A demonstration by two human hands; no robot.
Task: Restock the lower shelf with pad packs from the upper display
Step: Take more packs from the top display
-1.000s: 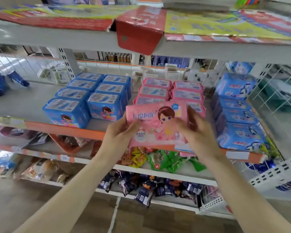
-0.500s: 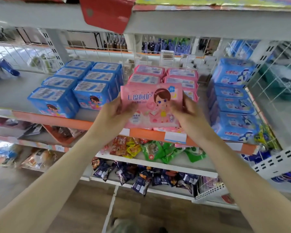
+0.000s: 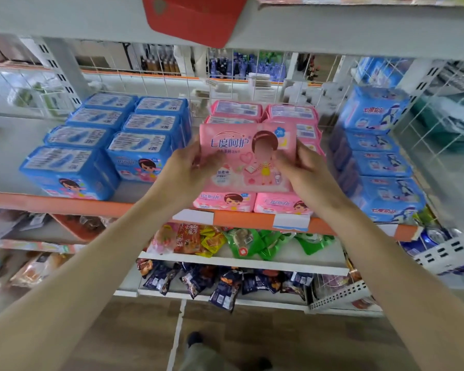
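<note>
Pink pad pack (image 3: 248, 156) held upright above the pink stacks (image 3: 255, 200) at the shelf front.

Left hand (image 3: 190, 167) and right hand (image 3: 303, 170) each pinch one short side with curled fingers; its long axis runs left-right between them, shelf edge (image 3: 91, 206) just below.
</note>
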